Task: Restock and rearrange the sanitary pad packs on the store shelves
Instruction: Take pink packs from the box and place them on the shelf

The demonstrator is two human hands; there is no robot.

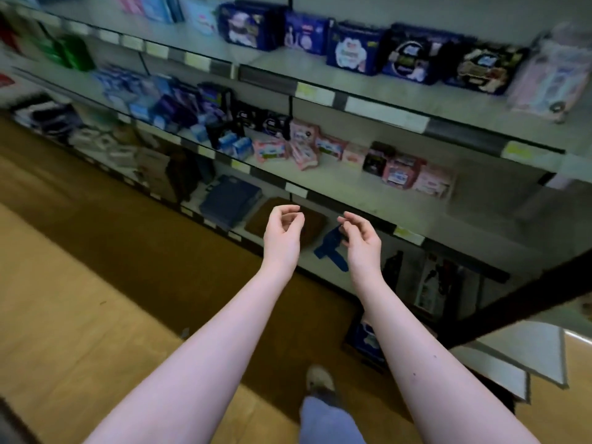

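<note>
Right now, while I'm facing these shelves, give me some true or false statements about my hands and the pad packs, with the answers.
1. The left hand and the right hand both hold nothing. True.
2. The pink plastic pad packs sit on a grey shelf lower than the dark blue plastic pad packs. True.
3. The dark blue packs lie heaped in a pile. False: they stand side by side in a row.
4. The right hand grips a pink pack. False: its fingers are loosely curled, apart from the packs.

Left hand (pixel 283 233) and right hand (pixel 363 240) loosely curled, holding nothing; pink packs (pixel 402 174), blurred, apparently pads, shelved beyond right hand.
</note>
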